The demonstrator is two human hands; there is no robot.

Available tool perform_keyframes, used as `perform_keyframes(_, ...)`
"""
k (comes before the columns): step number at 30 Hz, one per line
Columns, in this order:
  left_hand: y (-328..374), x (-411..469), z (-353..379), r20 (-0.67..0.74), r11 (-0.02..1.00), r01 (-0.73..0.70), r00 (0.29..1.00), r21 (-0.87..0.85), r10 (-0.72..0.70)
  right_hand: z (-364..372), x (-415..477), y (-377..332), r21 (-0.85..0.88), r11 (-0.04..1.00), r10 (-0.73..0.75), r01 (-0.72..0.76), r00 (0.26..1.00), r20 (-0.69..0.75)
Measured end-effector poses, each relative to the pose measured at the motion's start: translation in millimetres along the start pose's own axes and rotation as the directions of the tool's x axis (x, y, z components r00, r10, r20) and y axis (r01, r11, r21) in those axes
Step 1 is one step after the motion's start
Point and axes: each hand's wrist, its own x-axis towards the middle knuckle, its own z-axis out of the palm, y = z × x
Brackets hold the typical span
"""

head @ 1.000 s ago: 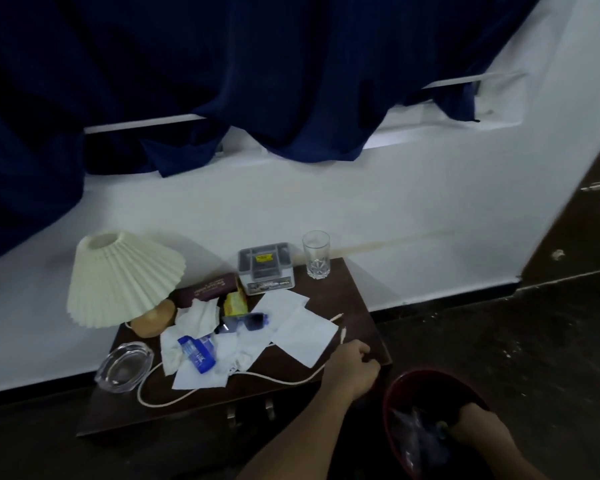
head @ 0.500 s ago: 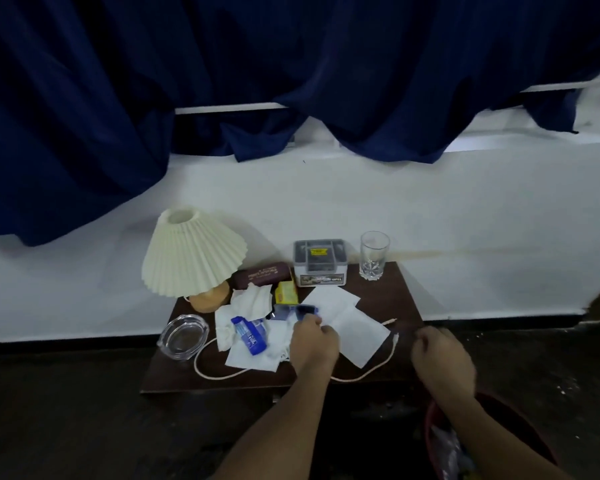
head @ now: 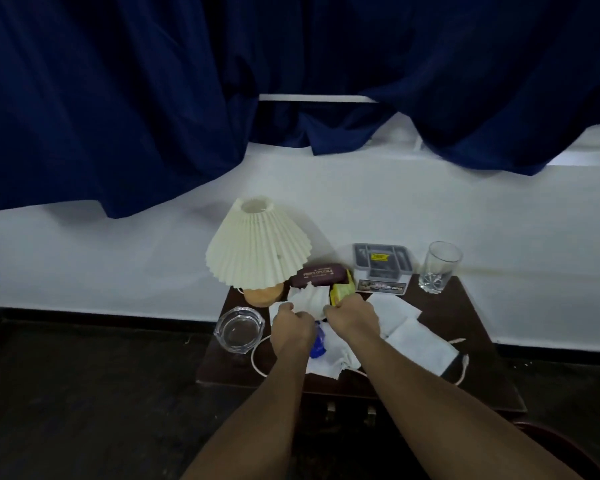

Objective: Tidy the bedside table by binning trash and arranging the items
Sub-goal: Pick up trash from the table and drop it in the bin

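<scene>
Trash-gathering on the bedside surface (head: pixel 465 306): left hand (head: pixel 291 327) and right hand (head: pixel 352 318), side by side, grip the crumpled tissue (head: pixel 309 298) beside the lamp (head: pixel 257 247), which likely next needs lifting toward the red bin (head: pixel 568 443).

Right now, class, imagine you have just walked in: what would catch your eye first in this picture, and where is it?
The dark blue curtain fills the whole upper half. Below it, the pleated cream lamp stands at the bedside table's back left. Mid-table, the left hand and right hand meet, fingers curled, at a crumpled white tissue.
</scene>
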Motion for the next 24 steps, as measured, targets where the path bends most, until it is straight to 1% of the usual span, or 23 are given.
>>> perform_keyframes(3,-3.3,14.8,-4.5,0.013,0.998,0.005,1.000,-0.062,-0.004,12.2,9.2,-7.0,-0.002,0.997,0.073,-0.073,0.997,-0.021)
perform_keyframes(8,-0.9,32.0,-6.5,0.060,0.984,0.008,0.998,-0.180,0.003,29.3,26.9,-8.3,0.015,0.994,0.111,-0.111,0.994,-0.011)
perform_keyframes(12,0.9,39.6,-5.5,0.075,0.985,0.004,0.997,-0.173,0.009,37.1,34.9,-11.6,0.039,0.992,0.116,-0.116,0.993,-0.010)
perform_keyframes(14,2.3,40.2,-5.8,0.083,0.985,0.009,0.997,-0.174,0.006,37.3,34.6,-12.4,0.081,0.995,0.057,-0.056,0.998,-0.011)
perform_keyframes(17,4.5,37.4,-5.6,0.113,0.971,0.023,0.994,-0.238,0.004,31.8,27.7,-9.5,0.120,0.986,-0.107,0.112,0.993,-0.050)
perform_keyframes(19,9.3,27.9,-7.2,0.137,0.947,0.041,0.991,-0.319,0.003,26.0,21.4,-5.3,0.110,0.969,-0.212,0.221,0.974,-0.086)
perform_keyframes(21,15.4,17.5,-8.2,0.168,0.924,0.058,0.986,-0.377,0.007,19.3,14.5,-0.6,0.096,0.950,-0.286,0.298,0.951,-0.122)
perform_keyframes(24,20.4,7.0,-7.7,0.212,0.932,0.049,0.977,-0.360,0.031,11.1,1.5,1.4,0.095,0.917,-0.377,0.389,0.919,-0.116)
